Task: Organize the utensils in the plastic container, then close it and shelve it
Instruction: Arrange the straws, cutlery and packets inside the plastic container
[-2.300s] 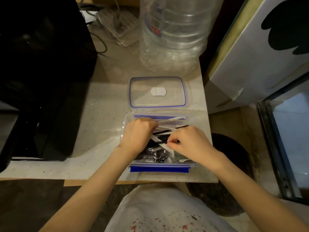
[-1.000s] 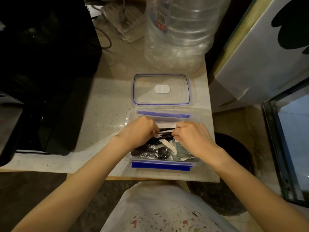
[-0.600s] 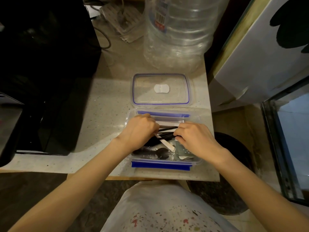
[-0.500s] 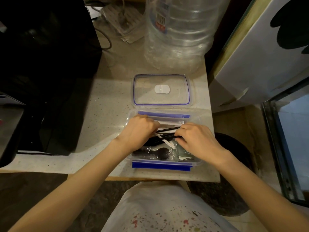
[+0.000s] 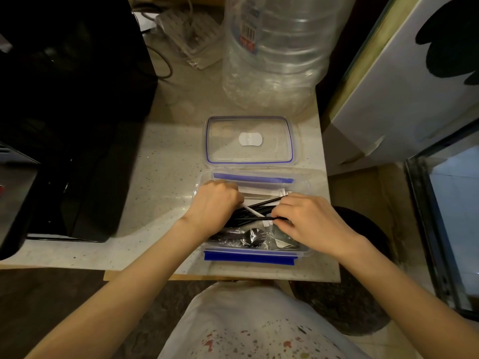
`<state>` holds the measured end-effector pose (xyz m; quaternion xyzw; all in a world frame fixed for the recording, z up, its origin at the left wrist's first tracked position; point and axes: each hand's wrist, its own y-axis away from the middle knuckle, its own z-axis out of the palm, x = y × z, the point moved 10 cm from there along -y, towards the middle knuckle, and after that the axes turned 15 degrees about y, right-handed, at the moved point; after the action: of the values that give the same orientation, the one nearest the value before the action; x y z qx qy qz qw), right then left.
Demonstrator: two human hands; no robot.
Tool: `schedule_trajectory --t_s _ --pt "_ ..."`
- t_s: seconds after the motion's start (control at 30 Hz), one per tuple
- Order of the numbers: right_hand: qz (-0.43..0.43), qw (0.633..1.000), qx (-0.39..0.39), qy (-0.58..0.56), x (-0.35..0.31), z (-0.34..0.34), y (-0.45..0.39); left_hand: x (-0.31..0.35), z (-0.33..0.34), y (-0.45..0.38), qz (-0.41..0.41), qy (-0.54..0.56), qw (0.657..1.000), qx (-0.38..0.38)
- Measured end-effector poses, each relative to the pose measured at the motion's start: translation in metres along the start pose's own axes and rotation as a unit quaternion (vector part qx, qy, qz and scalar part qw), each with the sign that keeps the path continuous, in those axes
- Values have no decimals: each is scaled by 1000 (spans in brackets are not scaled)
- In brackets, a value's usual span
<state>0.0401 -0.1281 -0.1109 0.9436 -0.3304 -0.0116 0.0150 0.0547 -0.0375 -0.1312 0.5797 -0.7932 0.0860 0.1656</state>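
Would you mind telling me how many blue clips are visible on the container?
2: one blue clip along the container's near edge, the other along its far edge beside the lid. End clips, if any, aren't visible.

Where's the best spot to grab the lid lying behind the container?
Take the lid by its right short edge, coming from the right. It lies flat on the counter with that overhanging rim free, while the water jug crowds its far side.

Barcode label on water bottle [image 5: 274, 47]; digits, wording too blurred to read
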Motion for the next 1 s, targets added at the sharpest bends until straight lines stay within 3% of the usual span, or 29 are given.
schedule_trajectory --t_s 0.23,0.5,0.83,1.0 --pt "11 999 40 -18 8 -19 15 -4 -16 2 5 78 993 91" --pt "35 999 14 11 7 6 -9 4 -15 -7 35 53 995 80" --pt "65 997 -39 32 11 30 -21 -3 -2 -10 -8 39 997 71" --pt "45 998 19 49 15 1 -3 3 -11 -1 -13 74 991 107"
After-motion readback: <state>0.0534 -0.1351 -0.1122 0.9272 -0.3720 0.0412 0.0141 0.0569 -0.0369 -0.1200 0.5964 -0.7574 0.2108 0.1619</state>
